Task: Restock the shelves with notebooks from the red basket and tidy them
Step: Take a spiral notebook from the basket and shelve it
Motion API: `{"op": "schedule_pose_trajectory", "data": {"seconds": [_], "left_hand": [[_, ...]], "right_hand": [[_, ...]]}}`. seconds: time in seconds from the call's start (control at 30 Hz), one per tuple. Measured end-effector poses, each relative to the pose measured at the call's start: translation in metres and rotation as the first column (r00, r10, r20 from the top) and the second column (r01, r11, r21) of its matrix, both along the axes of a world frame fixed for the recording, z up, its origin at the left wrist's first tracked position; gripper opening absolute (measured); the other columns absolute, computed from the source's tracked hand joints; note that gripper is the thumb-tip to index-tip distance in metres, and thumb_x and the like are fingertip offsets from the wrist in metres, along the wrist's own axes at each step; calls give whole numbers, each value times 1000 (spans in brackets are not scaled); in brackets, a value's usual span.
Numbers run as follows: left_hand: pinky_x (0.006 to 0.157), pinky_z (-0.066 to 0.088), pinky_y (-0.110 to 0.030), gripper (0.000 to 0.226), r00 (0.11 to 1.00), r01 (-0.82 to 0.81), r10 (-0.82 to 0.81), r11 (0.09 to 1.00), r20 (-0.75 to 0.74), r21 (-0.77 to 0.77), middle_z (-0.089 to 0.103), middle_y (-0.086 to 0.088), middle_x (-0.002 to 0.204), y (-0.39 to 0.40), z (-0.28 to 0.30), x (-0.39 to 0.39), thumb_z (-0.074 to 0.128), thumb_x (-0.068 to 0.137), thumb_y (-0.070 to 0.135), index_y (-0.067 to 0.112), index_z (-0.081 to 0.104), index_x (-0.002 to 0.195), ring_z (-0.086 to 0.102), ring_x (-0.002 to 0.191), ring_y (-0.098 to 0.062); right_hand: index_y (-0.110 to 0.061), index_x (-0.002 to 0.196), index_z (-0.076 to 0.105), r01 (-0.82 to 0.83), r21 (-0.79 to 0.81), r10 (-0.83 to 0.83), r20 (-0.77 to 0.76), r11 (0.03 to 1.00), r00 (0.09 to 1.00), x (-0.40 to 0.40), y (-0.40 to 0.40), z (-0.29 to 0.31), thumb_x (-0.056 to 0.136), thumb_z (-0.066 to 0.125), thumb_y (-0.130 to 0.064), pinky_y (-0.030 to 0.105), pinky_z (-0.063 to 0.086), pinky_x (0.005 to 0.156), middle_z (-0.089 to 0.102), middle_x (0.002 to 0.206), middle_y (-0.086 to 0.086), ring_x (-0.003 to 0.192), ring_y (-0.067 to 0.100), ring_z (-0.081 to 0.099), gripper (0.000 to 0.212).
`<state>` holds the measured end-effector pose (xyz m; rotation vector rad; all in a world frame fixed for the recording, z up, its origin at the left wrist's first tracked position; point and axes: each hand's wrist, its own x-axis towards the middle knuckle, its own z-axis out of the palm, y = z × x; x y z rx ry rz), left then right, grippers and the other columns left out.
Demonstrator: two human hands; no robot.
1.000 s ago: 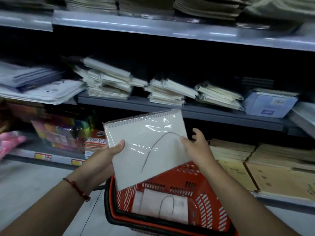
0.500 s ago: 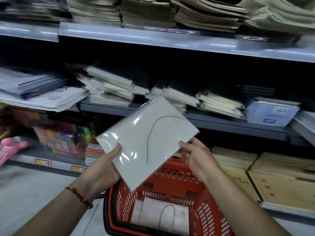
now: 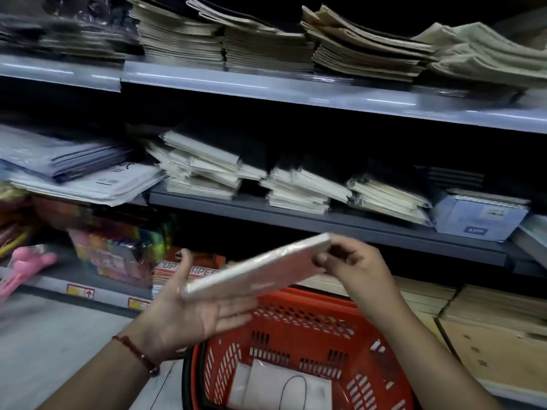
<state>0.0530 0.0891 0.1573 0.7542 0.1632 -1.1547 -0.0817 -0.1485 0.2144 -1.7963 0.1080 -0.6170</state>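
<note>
A plastic-wrapped white notebook (image 3: pixel 260 266) is seen nearly edge-on, tilted up to the right, above the red basket (image 3: pixel 299 321). My right hand (image 3: pixel 352 261) pinches its upper right corner. My left hand (image 3: pixel 195 303) lies palm-up with straight fingers under its lower left end. Another wrapped notebook (image 3: pixel 284 389) lies flat in the bottom of the basket. The middle shelf (image 3: pixel 340 223) behind carries leaning stacks of similar notebooks (image 3: pixel 201 167).
The top shelf (image 3: pixel 266 87) carries stacks of beige pads. Blue-white folders (image 3: pixel 74 173) lie at the left, a blue box (image 3: pixel 476 214) at the right. Coloured packs (image 3: pixel 118 250) and brown pads (image 3: pixel 488 315) fill the bottom shelf. Grey floor lies at the lower left.
The notebook has turned from facing me to nearly edge-on and flat. My left hand has opened beneath it. The view has tilted upward toward the shelves.
</note>
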Motion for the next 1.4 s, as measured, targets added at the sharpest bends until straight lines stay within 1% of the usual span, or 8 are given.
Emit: {"op": "schedule_pose_trajectory", "data": {"seconds": [0.13, 0.23, 0.37, 0.53, 0.8, 1.03, 1.17, 1.4], "left_hand": [[75, 62, -48, 64, 989, -66, 56, 995, 138, 70, 59, -27, 132, 10, 18, 3, 64, 87, 27, -1, 47, 142, 69, 102, -37], [60, 62, -41, 63, 921, -247, 182, 956, 344, 157, 63, -19, 131, 17, 18, 10, 62, 84, 4, 15, 46, 144, 72, 92, -35], [73, 62, -44, 52, 866, -236, 204, 972, 457, 13, 68, -21, 123, 25, 22, 12, 57, 83, 0, 12, 58, 133, 72, 98, -37], [76, 62, -44, 49, 808, -261, 270, 961, 524, -91, 69, -19, 123, 29, 29, 11, 53, 86, -5, 15, 60, 130, 71, 101, -37], [87, 55, -52, 47, 746, -205, 177, 978, 642, -31, 68, -13, 126, 47, 47, 11, 64, 89, 10, 23, 59, 134, 66, 113, -39], [34, 38, -23, 86, 698, -329, 152, 936, 700, 126, 67, -19, 71, 62, 48, 8, 98, 42, 17, 8, 60, 118, 58, 48, -30], [38, 39, -23, 32, 629, -427, 244, 902, 739, 66, 67, -8, 73, 56, 81, 65, 60, 89, 4, 8, 57, 120, 56, 48, -16], [36, 43, -14, 11, 575, -430, 133, 888, 807, 160, 55, -7, 63, 18, 152, 189, 45, 103, 5, 11, 51, 97, 52, 40, -6]], "right_hand": [[-26, 81, 78, -128, -256, 130, -7, 958, 991, -3, 25, -2, 79, 74, -5, 13, 45, 97, 76, 100, -13, 115, -3, 61, 22], [-27, 77, 79, -135, -230, 125, -58, 964, 990, -1, 24, -15, 80, 74, 7, 19, 44, 103, 70, 117, -18, 124, -6, 54, 34], [-31, 106, 75, -36, 79, 44, -93, 996, 995, 5, 27, -21, 87, 69, -1, 18, 52, 91, 52, 142, -17, 120, -1, 58, 36], [-18, 131, 57, -62, 620, 244, -213, 782, 946, 12, 47, -28, 86, 62, -22, 39, 54, 76, 72, 118, 10, 105, 31, 70, 45], [-7, 127, 59, -85, 598, 188, -112, 797, 976, 25, 72, -21, 89, 56, 11, 43, 57, 87, 72, 112, 17, 104, 38, 69, 42], [-17, 123, 62, -142, 487, 220, -106, 862, 970, 72, 76, 18, 94, 55, 5, 32, 58, 76, 75, 108, 8, 99, 27, 72, 38], [-18, 121, 62, -122, 509, 217, -133, 852, 967, 137, 74, 46, 97, 53, 1, 33, 61, 71, 76, 106, 4, 95, 23, 73, 32], [-16, 94, 59, 11, 417, 113, -272, 909, 956, 264, 45, 97, 98, 58, -10, 24, 56, 47, 67, 96, 6, 71, 16, 64, 7]]}}
